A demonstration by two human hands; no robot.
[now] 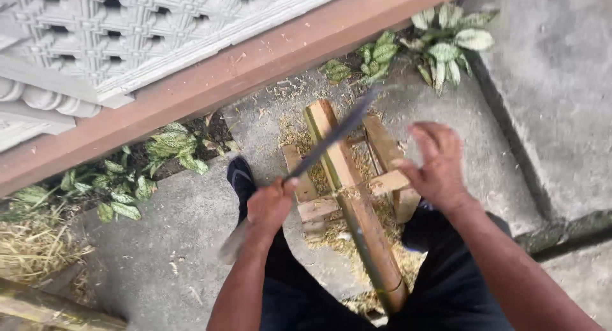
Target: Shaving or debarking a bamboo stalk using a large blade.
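Note:
My left hand grips the handle of a long dark blade that slants up and to the right across a bamboo pole. The pole lies lengthwise over a small wooden frame on the concrete, its near end between my legs. My right hand hovers above the frame's right side, blurred, fingers partly curled with nothing in it. My dark shoe rests left of the frame.
A reddish wooden beam and carved grey wall panel run along the top. Green spotted plants grow at the wall's foot. Shavings litter the concrete. Dry grass and another bamboo pole lie at lower left. A raised concrete slab is on the right.

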